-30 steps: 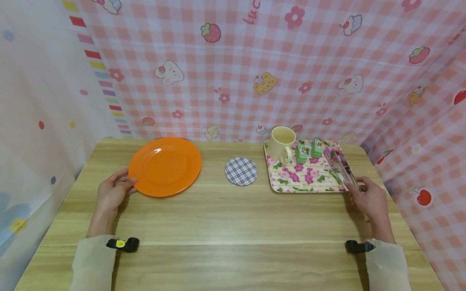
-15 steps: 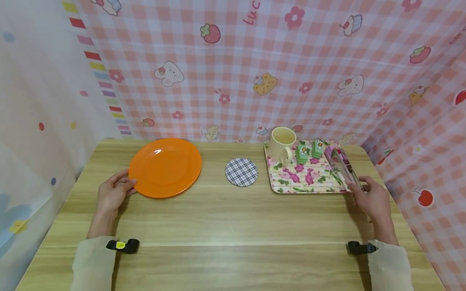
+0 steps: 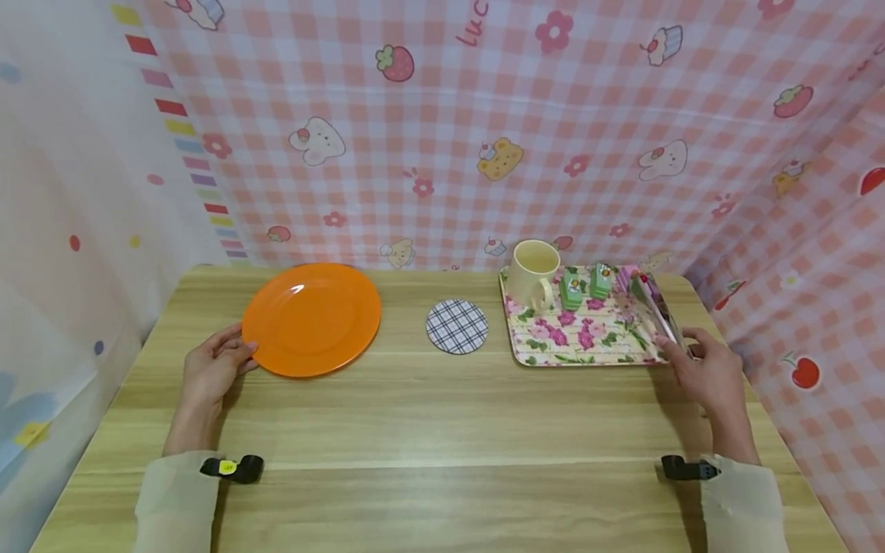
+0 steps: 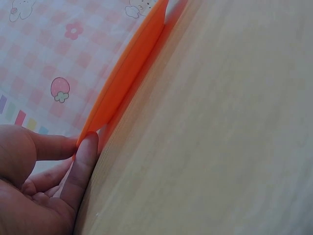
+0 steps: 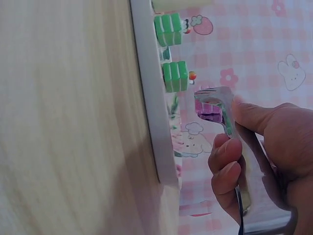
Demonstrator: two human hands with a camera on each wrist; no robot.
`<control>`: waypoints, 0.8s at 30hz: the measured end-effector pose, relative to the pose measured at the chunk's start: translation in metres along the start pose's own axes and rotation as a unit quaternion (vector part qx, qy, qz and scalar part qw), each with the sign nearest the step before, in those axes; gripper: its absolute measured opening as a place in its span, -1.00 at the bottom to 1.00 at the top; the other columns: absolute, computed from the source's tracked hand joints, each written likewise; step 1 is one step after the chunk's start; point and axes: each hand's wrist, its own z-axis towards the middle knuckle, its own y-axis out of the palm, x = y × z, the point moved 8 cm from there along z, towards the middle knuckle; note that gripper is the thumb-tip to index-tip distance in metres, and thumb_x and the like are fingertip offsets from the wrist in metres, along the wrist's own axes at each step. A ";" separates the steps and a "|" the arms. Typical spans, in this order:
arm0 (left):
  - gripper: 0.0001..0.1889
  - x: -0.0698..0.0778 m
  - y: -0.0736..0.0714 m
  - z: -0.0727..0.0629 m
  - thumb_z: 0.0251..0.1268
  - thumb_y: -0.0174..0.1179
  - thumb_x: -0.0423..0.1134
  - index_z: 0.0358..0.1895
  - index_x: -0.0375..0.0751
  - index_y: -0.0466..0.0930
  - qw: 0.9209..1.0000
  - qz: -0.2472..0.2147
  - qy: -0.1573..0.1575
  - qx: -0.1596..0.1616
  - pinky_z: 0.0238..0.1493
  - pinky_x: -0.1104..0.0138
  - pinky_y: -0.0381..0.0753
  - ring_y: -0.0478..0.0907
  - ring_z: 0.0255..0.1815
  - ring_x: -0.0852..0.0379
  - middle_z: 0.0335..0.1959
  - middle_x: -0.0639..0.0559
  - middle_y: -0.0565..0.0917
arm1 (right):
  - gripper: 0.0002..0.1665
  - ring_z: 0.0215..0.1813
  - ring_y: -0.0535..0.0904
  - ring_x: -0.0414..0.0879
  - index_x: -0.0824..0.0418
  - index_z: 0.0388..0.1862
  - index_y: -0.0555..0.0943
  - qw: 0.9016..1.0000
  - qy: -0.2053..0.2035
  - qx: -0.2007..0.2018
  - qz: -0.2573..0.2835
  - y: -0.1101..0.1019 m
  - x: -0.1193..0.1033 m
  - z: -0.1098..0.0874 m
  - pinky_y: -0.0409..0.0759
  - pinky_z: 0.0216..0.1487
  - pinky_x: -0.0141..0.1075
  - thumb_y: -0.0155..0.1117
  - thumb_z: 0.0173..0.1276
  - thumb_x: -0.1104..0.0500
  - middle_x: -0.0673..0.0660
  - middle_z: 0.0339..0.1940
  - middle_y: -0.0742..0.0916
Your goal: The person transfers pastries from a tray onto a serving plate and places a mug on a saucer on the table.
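Observation:
My left hand [image 3: 210, 371] pinches the near left rim of an orange plate [image 3: 313, 319]; the left wrist view shows thumb and fingers on its edge [image 4: 122, 78]. In my right hand [image 3: 707, 375] are metal tongs [image 3: 657, 309], held over the right side of a flowered tray [image 3: 553, 349]. The right wrist view shows a small pink-purple cake piece [image 5: 209, 108] between the tong tips, raised off the tray. Two green toy-like cake pieces [image 3: 571, 292] and a cream mug [image 3: 535, 269] stand on the tray.
A round checked coaster [image 3: 457, 326] lies between plate and tray on the wooden table [image 3: 415, 430]. Behind the table hangs a pink gingham curtain [image 3: 442, 123], with more cloth at both sides.
My right hand and the tongs have shifted slightly to the right. The left hand and the plate stay in place.

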 end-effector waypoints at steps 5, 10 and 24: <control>-0.31 0.002 0.000 -0.002 0.45 0.21 -0.42 0.58 -0.38 0.17 0.999 -0.031 0.010 -0.011 -0.24 0.49 0.80 0.69 -0.31 0.37 -0.26 0.27 0.67 | -0.20 -0.32 0.71 0.08 0.34 0.38 0.49 1.000 -0.018 0.005 -0.011 -0.001 -0.004 -0.001 0.57 -0.41 -0.29 0.16 0.52 -0.28 0.51 -0.05 0.76; -0.30 0.002 0.002 -0.002 0.43 0.23 -0.44 0.57 -0.37 0.18 0.999 -0.048 0.005 -0.012 -0.25 0.49 0.80 0.69 -0.32 0.36 -0.26 0.25 0.67 | -0.22 -0.56 0.58 -0.19 0.29 0.37 0.50 1.000 -0.022 0.015 0.003 -0.004 -0.008 -0.001 0.51 -0.58 -0.33 0.17 0.51 -0.30 0.37 -0.29 0.80; -0.29 0.002 0.002 -0.002 0.45 0.21 -0.43 0.59 -0.35 0.14 0.999 -0.035 0.003 -0.012 -0.23 0.49 0.80 0.68 -0.33 0.36 -0.27 0.25 0.65 | -0.33 -0.66 0.53 -0.29 0.25 0.28 0.56 0.998 -0.047 0.030 0.024 -0.004 -0.027 -0.007 0.45 -0.70 -0.35 0.25 0.49 -0.24 0.25 -0.43 0.77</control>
